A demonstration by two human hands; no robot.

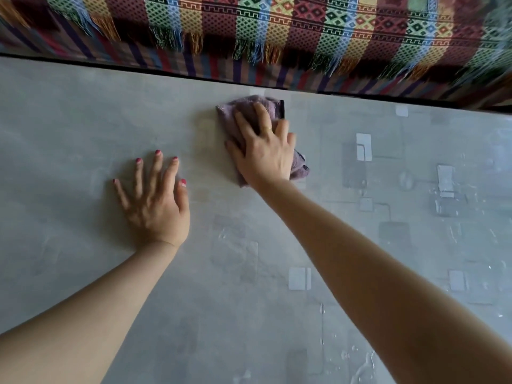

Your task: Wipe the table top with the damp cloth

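A folded mauve cloth lies on the grey table top near its far edge. My right hand presses flat on the cloth with fingers spread, covering most of it. To the left of the cloth, my left hand rests palm down on the bare table, fingers apart and holding nothing. The table covering is grey with pale square patterns and shiny wet streaks on its right half.
Beyond the table's far edge hangs a colourful patterned blanket with fringes, draped over furniture. Wet glints show on the right and near-right parts of the table.
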